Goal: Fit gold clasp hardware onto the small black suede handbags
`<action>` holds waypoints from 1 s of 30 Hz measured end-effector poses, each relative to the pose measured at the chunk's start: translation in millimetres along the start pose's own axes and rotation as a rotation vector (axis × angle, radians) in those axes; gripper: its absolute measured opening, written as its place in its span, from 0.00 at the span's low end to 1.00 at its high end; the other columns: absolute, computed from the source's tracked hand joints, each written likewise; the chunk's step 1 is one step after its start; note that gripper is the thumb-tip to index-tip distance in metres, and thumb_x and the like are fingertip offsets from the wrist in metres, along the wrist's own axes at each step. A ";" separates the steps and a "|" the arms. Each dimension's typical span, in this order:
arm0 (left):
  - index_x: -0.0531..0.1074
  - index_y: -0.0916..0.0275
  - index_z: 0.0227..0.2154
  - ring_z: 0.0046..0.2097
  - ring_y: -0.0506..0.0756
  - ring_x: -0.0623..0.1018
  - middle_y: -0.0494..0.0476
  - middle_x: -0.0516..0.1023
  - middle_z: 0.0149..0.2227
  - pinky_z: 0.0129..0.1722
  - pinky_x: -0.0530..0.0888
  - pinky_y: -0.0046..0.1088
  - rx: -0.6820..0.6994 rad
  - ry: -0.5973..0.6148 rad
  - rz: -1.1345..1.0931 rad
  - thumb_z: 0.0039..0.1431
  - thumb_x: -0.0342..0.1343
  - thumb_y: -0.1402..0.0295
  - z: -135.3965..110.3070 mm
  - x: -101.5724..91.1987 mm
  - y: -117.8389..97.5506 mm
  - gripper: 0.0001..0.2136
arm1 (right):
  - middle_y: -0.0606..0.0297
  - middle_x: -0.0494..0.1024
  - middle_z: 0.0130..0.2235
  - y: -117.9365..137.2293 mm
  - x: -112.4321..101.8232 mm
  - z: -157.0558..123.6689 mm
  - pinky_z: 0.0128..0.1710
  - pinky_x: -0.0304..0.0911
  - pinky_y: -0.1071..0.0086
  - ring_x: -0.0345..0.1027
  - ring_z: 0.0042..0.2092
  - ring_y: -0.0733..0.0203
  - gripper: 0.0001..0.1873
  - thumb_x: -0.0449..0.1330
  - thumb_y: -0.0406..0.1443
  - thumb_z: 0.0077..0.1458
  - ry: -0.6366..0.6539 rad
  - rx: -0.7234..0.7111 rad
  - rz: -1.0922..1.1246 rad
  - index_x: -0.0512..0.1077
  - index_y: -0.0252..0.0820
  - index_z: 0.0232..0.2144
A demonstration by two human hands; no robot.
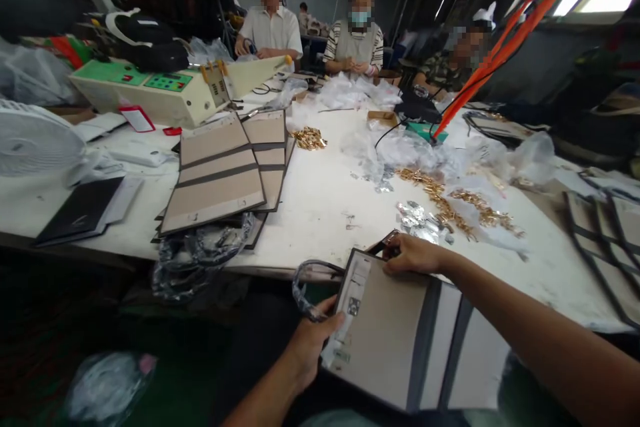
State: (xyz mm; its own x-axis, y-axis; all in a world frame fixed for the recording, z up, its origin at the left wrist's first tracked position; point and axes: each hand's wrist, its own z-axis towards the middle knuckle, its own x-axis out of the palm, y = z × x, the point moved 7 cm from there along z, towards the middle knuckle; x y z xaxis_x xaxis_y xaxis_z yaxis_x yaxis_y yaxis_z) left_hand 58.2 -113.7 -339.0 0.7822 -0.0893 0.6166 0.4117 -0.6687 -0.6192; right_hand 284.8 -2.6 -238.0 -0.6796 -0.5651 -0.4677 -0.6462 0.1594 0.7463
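A beige bag panel (385, 327) with dark edging and dark cross strips lies tilted over my lap, against the table's front edge. My left hand (313, 343) grips its left edge, thumb on the face and fingers underneath. A plastic-wrapped bag handle (303, 283) loops out beside that hand. Small metal fittings (354, 307) show on the panel's pale end strip. At the far edge, my right hand (410, 255) is closed, thumb pressed on the panel and fingers curled over the edge. A dark piece by those fingers is too small to make out.
A stack of similar panels (215, 180) lies left on the white table (320, 200). Gold fittings (437, 197) and silver pieces (420, 220) are scattered ahead. A fan (37, 140) and a green-topped machine (145, 90) stand left. Co-workers (353, 40) sit across; more panels (600, 247) lie right.
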 end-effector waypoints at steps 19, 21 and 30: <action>0.81 0.67 0.33 0.28 0.54 0.80 0.60 0.84 0.29 0.30 0.74 0.27 0.020 -0.307 0.019 0.42 0.76 0.57 26.7 23.9 -16.4 0.20 | 0.70 0.64 0.20 57.5 15.8 -94.2 0.23 0.57 0.67 0.59 0.22 0.64 0.19 0.60 0.41 0.65 -0.986 -0.587 0.744 0.67 0.44 0.22; 0.80 0.67 0.32 0.28 0.53 0.79 0.59 0.83 0.28 0.30 0.74 0.27 0.012 -0.318 0.008 0.42 0.76 0.57 27.7 25.4 -16.2 0.20 | 0.72 0.60 0.19 48.4 27.7 -73.1 0.21 0.54 0.68 0.54 0.20 0.66 0.20 0.58 0.41 0.66 -0.976 -0.605 0.997 0.63 0.44 0.21; 0.80 0.66 0.30 0.25 0.52 0.77 0.57 0.81 0.25 0.27 0.72 0.26 -0.009 -0.342 -0.036 0.38 0.76 0.57 28.1 31.0 -18.7 0.20 | 0.75 0.55 0.18 26.8 39.5 -37.9 0.18 0.49 0.70 0.47 0.18 0.68 0.23 0.57 0.43 0.65 -1.036 -0.562 1.205 0.57 0.44 0.20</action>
State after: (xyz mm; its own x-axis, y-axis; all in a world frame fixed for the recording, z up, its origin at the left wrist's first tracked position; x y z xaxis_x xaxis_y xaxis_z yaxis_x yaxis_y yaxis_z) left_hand 87.9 -83.2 -322.0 0.8791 0.1860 0.4388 0.4394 -0.6733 -0.5947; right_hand 253.7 -51.3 -218.5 -0.7324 0.4236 0.5331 0.4147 -0.3434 0.8427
